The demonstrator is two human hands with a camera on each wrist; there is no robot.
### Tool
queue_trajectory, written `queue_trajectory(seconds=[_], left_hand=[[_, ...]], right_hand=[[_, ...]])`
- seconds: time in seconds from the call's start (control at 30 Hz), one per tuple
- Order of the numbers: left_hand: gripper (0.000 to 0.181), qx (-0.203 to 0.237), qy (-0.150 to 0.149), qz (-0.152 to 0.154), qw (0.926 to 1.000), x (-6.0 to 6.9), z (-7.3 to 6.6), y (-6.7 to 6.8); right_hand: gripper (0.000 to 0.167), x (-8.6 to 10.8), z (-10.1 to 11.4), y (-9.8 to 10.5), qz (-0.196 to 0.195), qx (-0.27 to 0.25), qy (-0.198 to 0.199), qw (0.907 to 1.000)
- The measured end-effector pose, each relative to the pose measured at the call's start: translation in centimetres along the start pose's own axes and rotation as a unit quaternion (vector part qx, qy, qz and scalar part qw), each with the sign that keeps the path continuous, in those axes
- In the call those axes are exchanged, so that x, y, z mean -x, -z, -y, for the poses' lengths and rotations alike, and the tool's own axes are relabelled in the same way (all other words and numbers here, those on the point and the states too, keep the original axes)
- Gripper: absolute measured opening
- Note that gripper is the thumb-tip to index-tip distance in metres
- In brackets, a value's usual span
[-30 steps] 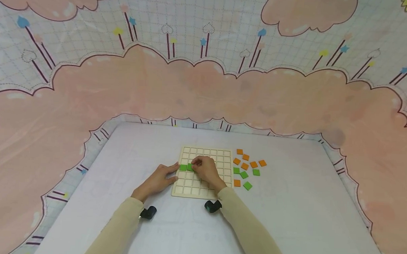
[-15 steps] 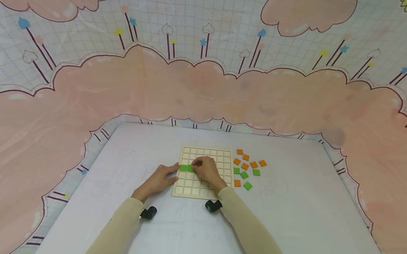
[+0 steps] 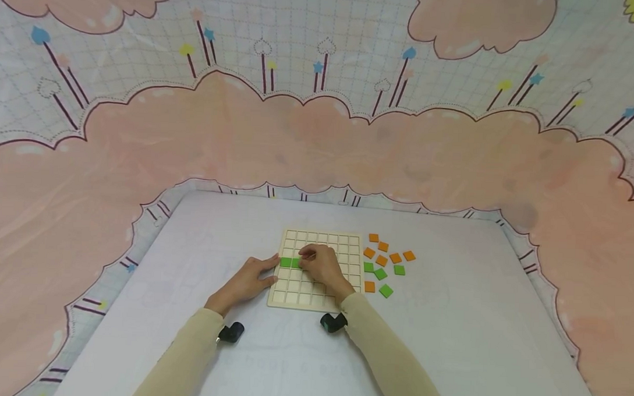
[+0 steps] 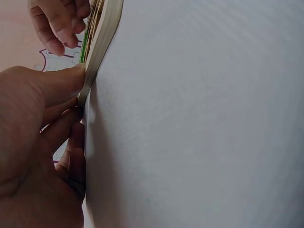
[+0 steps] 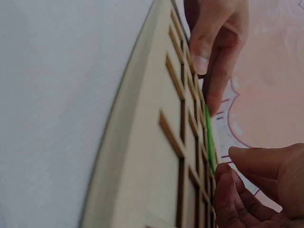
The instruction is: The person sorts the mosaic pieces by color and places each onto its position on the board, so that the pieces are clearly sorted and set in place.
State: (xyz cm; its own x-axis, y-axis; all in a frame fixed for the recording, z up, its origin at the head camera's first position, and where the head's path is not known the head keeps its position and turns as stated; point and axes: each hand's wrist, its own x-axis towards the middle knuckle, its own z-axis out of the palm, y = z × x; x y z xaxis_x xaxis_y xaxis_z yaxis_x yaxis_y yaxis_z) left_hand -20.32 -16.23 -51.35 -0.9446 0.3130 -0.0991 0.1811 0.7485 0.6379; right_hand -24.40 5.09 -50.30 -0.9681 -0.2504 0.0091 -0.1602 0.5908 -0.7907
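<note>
A pale wooden grid board (image 3: 292, 300) lies on the white table, with two green square tiles (image 3: 286, 262) side by side at the left end of one row. My left hand (image 3: 245, 280) steadies the board's left edge, thumb and index finger spread apart and touching it. Over the board, my right hand (image 3: 322, 265) has bent fingers at the second green tile. In the right wrist view, the right thumb (image 5: 254, 160) stands apart from the fingers, whose tips touch near the tile's end; nothing shows between them. The right hand covers part of the grid.
Right of the board lie several loose orange tiles (image 3: 395, 258) and several green tiles (image 3: 380, 274). Black wrist devices (image 3: 232, 332) sit by both sleeves. A patterned cloth (image 3: 319, 145) hangs behind the table and at its sides.
The right hand stays almost still over the second green tile, which looks to lie flat beside the first. The left hand keeps its place at the board's edge.
</note>
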Motion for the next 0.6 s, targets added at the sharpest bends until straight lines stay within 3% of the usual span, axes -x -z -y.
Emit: queue_trajectory(seconds=[0.27, 0.6], left_hand=[[0.057, -0.001, 0.008, -0.001, 1.0, -0.1, 0.0, 0.0], [0.057, 0.003, 0.017, -0.001, 0.9999, -0.2, 0.3, -0.2]], right_hand=[[0.02, 0.9, 1.5, 1.7, 0.001, -0.041, -0.002, 0.9992], [0.022, 2.7, 2.5, 3.6, -0.021, -0.039, 0.045, 0.998]])
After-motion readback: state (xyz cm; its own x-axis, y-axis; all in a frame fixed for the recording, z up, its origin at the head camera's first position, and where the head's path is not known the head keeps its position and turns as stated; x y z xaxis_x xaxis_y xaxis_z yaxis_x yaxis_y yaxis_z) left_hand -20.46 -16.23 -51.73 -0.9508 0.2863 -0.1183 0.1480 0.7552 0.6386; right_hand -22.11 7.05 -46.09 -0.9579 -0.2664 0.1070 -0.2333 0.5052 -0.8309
